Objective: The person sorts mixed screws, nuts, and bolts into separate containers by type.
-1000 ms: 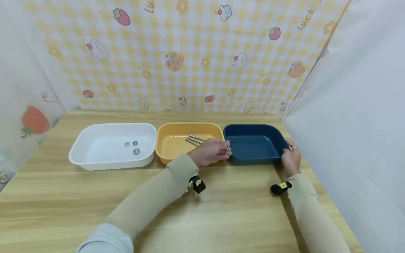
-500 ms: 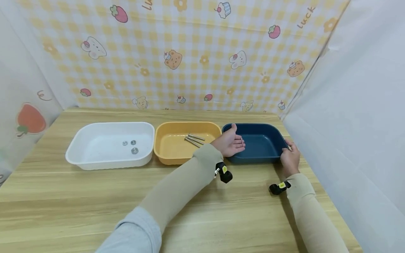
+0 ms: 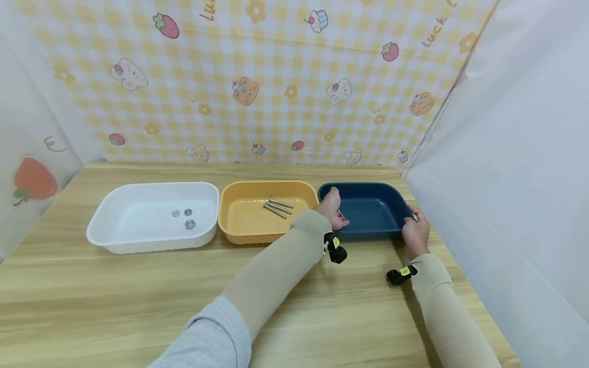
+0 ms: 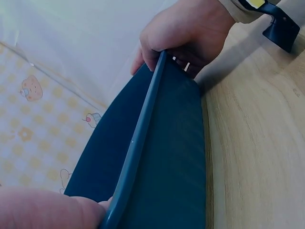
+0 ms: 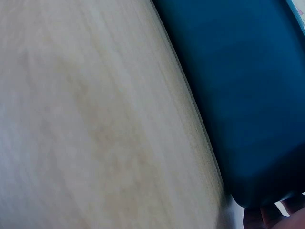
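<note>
A dark blue tray [image 3: 375, 209] stands at the right of the row. My left hand [image 3: 330, 208] dips into its left end, thumb up by the back, with a thin metal screw [image 3: 341, 215] along the curled fingers. Most of those fingers are hidden by the hand itself; in the left wrist view only a blurred part of the hand shows at the tray's rim. My right hand [image 3: 416, 232] grips the tray's right front corner, thumb and fingers over the rim, as the left wrist view shows from the other end.
A yellow tray [image 3: 234, 225] with several long bolts [image 3: 278, 207] stands directly left of the blue one. Beyond it is a white tray [image 3: 115, 225] holding three nuts [image 3: 188, 219]. A checked cloth [image 3: 276, 122] hangs behind the wooden table [image 3: 184, 306].
My left hand has moved right from over the yellow tray to the blue one, turned palm up with the screw, then lowered inside. The right hand keeps its grip on the corner.
</note>
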Demonstrator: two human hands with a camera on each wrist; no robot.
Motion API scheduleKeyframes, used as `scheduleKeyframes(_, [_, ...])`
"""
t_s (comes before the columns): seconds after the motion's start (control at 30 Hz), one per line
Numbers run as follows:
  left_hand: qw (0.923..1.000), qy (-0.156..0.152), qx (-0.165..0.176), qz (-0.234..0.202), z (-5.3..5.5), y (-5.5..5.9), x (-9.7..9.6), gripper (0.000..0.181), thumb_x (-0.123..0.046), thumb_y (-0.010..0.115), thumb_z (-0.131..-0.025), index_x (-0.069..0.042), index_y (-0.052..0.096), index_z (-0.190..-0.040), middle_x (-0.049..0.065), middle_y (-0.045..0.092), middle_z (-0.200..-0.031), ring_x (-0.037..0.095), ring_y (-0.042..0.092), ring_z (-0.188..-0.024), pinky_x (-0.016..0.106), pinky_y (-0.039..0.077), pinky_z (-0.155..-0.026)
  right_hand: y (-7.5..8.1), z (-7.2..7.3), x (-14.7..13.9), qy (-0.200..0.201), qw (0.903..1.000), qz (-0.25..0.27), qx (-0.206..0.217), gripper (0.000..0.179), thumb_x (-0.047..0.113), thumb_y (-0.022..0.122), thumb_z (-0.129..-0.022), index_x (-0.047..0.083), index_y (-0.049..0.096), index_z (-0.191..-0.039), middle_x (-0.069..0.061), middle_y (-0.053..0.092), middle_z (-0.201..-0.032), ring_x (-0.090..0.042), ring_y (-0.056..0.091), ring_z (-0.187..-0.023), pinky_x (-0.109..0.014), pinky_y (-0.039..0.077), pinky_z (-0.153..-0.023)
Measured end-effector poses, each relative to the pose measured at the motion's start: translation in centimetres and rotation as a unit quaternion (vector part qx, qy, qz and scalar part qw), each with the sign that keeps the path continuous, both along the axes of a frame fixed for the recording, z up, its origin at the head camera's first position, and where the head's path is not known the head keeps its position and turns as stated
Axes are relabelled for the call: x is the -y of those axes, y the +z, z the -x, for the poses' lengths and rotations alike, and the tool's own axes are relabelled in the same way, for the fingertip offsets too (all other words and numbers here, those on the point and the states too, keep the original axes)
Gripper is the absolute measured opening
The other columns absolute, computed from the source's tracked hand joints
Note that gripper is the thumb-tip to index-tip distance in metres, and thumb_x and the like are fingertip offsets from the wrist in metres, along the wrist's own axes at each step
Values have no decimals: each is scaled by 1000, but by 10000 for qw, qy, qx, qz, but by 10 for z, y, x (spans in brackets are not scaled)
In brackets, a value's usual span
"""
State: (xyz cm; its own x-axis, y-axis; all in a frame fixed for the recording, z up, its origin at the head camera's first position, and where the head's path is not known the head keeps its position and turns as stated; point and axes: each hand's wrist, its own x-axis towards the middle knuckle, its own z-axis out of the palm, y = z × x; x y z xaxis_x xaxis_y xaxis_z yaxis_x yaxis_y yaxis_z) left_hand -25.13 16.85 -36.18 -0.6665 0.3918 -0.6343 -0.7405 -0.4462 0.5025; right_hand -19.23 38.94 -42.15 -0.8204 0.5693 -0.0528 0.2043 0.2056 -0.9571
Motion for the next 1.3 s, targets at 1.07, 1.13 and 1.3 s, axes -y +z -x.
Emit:
scheduleKeyframes(1.07, [5938, -4456, -4950, 4514, -42, 26, 110, 17, -29, 66, -94, -13, 71, -93, 4, 69, -85, 17, 62, -72, 29, 51, -66, 0, 0, 3, -67, 10000, 37, 42, 51, 11, 30, -102, 14, 30, -153, -4, 15, -161, -17, 12, -144, -37, 24, -112])
scheduleKeyframes(1.13, [5487, -4637, -5038, 4796, -48, 23, 117, 13, -27, 69, -92, -15, 70, -89, -2, 66, -82, 13, 59, -67, 28, 50, -63, 1, 0, 3, -78, 9999, 37, 112, 50, 12, 31, -102, 15, 31, -153, -3, 16, -160, -18, 27, -137, -32, 32, -104])
scheduleKeyframes(1.3, [5049, -4998, -4801, 5146, -64, 10, 137, 13, -23, 75, -87, -17, 65, -81, -5, 62, -79, 11, 58, -64, 27, 49, -59, 3, -3, 4, -170, 9995, 13, 264, 49, 15, 32, -103, 17, 34, -152, -1, 22, -159, -15, 46, -103, -26, 39, -84])
